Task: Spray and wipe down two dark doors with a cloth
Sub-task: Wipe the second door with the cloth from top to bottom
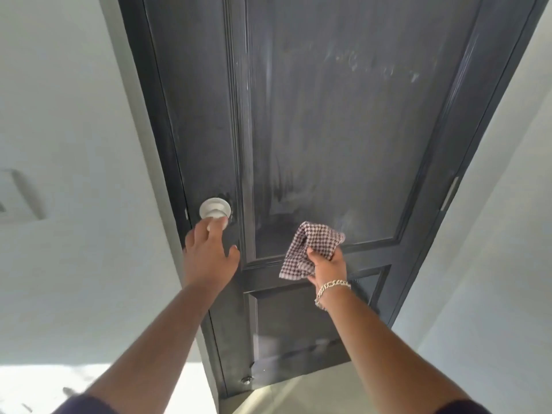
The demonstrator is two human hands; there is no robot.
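A dark panelled door (328,130) fills the middle of the view, with pale wet streaks on its upper panel. A white round knob (215,209) sits on its left side. My left hand (209,258) reaches up to the knob, its fingertips touching the knob's front, thumb spread to the right. My right hand (327,265) grips a crumpled checked cloth (310,248) against the rail below the upper panel. A chain bracelet circles that wrist. No spray bottle shows.
White walls (59,115) flank the door on both sides. A hinge (449,194) shows on the door's right edge. A small door stop (247,380) sits near the door's bottom. A light switch plate (18,198) is on the left wall.
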